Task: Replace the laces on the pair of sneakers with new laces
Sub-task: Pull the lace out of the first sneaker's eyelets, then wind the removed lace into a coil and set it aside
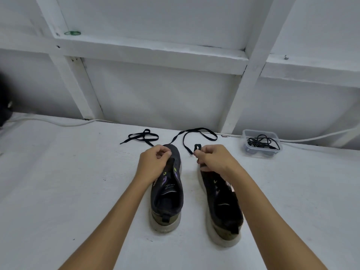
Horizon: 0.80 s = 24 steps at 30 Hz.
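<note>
Lying beneath both hands (153, 162), sneakers (167, 191)

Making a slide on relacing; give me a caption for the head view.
Left hand and right hand pinch black laces at the toes of two sneakers.

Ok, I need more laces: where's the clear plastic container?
The clear plastic container sits far right on the white surface, near the wall, beyond the right hand.

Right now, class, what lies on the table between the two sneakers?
Nothing: in the head view the strip of white table between the left sneaker and the right sneaker is bare. The loose black laces lie beyond the toes.
</note>
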Each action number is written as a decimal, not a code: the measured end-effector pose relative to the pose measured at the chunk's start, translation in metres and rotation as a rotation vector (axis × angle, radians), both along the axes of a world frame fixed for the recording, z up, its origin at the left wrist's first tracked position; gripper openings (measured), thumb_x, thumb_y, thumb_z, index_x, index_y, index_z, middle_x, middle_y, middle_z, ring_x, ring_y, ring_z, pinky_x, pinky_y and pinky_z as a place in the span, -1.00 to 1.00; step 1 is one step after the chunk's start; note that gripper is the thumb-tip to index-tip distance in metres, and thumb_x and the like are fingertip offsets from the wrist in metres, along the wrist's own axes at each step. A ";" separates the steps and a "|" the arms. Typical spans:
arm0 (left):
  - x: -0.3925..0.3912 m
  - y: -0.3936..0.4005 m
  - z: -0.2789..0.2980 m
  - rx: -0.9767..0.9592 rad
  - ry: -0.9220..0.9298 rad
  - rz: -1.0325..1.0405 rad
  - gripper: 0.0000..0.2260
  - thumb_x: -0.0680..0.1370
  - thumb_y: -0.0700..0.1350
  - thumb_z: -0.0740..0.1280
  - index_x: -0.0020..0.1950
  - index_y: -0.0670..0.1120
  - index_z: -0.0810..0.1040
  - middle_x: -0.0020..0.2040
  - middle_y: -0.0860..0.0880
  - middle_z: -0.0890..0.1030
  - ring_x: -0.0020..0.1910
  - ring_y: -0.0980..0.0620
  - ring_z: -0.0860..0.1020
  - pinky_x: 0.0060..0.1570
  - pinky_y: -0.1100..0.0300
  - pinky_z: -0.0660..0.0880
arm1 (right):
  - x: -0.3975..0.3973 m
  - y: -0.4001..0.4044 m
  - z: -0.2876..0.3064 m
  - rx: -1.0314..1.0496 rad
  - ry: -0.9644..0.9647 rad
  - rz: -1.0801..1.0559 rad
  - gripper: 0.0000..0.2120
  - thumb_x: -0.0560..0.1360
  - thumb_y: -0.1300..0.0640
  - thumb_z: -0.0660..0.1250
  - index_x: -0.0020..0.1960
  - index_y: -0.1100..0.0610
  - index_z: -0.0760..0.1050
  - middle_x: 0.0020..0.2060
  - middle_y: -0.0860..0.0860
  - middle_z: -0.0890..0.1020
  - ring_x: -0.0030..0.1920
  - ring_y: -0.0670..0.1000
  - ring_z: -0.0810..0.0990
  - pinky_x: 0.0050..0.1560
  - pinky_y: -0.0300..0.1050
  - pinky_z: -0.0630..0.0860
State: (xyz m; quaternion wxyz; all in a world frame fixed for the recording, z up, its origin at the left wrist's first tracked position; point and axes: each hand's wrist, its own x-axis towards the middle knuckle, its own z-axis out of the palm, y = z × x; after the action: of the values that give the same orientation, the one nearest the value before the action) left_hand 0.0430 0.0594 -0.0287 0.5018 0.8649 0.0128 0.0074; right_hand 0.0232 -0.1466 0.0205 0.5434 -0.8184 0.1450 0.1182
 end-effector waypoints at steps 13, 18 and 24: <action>-0.026 -0.078 0.081 -0.047 -0.122 -0.539 -0.83 0.67 -0.02 0.25 0.00 0.18 0.61 -0.11 0.26 0.64 -0.11 0.31 0.55 -0.10 0.43 0.39 | -0.041 -0.035 0.110 0.745 -0.050 0.133 -0.89 0.60 0.31 0.27 0.06 0.25 0.56 -0.13 0.10 0.73 -0.13 -0.03 0.74 -0.16 -0.24 0.67; -0.051 -0.081 0.103 0.125 -0.107 -0.680 -0.77 0.69 0.00 0.20 -0.08 -0.01 0.57 -0.18 0.10 0.66 -0.20 0.17 0.57 -0.17 0.31 0.43 | -0.022 -0.049 0.110 0.327 -0.482 0.026 -0.84 0.62 0.33 0.29 0.07 0.17 0.62 -0.08 -0.02 0.75 0.03 -0.10 0.72 0.05 -0.26 0.59; -0.042 -0.048 0.182 0.284 -0.172 -0.665 -0.85 0.64 -0.04 0.30 -0.10 0.05 0.62 -0.39 0.14 0.58 -0.40 0.22 0.50 -0.33 0.37 0.36 | -0.043 -0.051 0.090 -0.274 -0.447 0.448 -0.76 0.65 0.20 0.23 -0.09 0.01 0.62 -0.29 -0.16 0.63 -0.25 -0.12 0.57 -0.13 -0.14 0.47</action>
State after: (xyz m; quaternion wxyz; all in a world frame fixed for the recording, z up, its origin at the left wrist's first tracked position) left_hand 0.0010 0.0111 0.1528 0.3508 0.8790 -0.3126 -0.0816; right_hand -0.0202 -0.1973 0.1107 0.4072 -0.9010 -0.1461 0.0318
